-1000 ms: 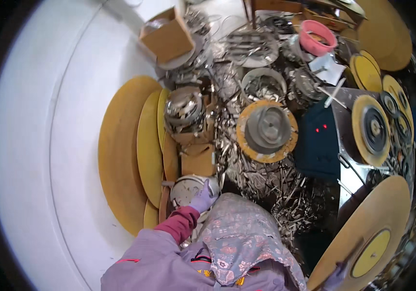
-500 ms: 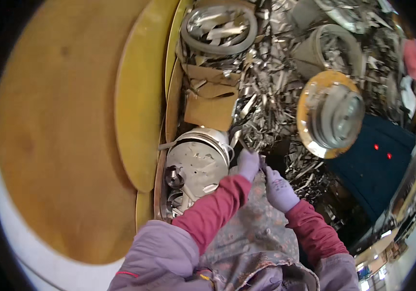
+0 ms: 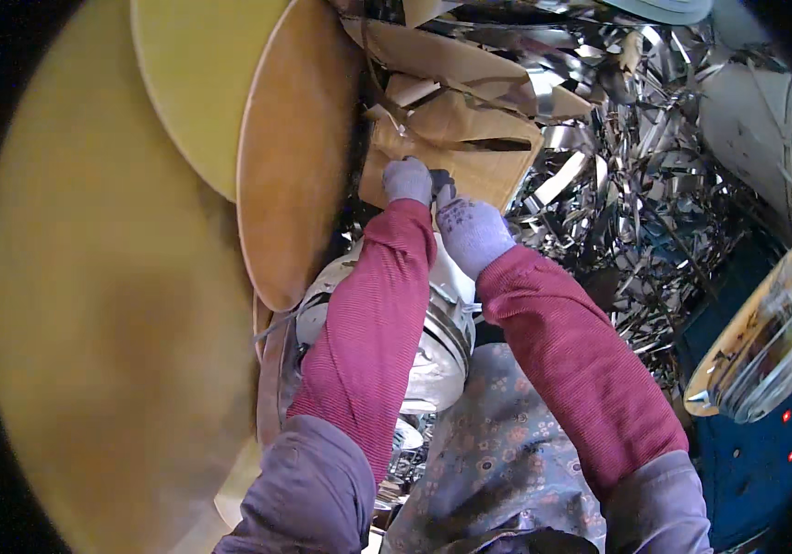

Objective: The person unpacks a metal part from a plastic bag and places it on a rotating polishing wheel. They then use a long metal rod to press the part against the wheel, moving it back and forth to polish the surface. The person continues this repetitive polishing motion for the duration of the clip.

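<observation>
My left hand [image 3: 407, 181], in a pale lilac glove, is closed over a brown cardboard box [image 3: 493, 164], its fingers curled. Close beside it on the right, my right hand [image 3: 474, 231] wears a matching glove with dark specks and is also closed. Between the two hands shows a small dark piece [image 3: 440, 179]; its kind I cannot make out. Below my forearms stands a white bucket [image 3: 447, 355], partly covered by my left sleeve.
Heaps of shiny metal strip scrap [image 3: 627, 185] lie right of the box. Large yellow and orange-brown round boards [image 3: 294, 166] stand along the left. An orange-rimmed disc with a clear round stack [image 3: 774, 342] is at the right, above a dark blue panel [image 3: 738, 462]. A pale bucket [image 3: 756, 138] lies at upper right.
Both hands have moved forward and left, from beside the bucket to over the cardboard box. The view has shifted, so the orange-rimmed disc now sits farther right and lower.
</observation>
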Tool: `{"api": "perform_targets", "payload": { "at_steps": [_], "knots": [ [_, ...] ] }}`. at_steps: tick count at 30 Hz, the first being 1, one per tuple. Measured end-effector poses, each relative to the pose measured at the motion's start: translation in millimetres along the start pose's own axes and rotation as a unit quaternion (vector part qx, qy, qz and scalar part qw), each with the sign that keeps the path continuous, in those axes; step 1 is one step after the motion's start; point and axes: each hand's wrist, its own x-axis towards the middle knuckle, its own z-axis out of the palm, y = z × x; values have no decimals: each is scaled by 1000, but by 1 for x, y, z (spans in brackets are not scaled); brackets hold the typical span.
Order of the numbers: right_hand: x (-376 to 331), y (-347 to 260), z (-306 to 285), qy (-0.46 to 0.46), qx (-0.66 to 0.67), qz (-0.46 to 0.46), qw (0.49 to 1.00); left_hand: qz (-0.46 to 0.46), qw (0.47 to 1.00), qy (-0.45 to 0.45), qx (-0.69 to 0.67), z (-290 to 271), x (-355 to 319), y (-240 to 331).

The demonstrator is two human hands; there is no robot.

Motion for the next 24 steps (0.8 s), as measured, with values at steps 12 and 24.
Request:
{"api": "perform_targets", "payload": {
  "at_steps": [12, 24],
  "knots": [
    [-24, 29, -4, -21, 9, 10, 1000, 57, 997, -53, -18, 10, -13, 29],
    [-131, 84, 11, 3, 29, 148, 989, 49, 981, -140, -123, -28, -73, 104]
  ]
}}
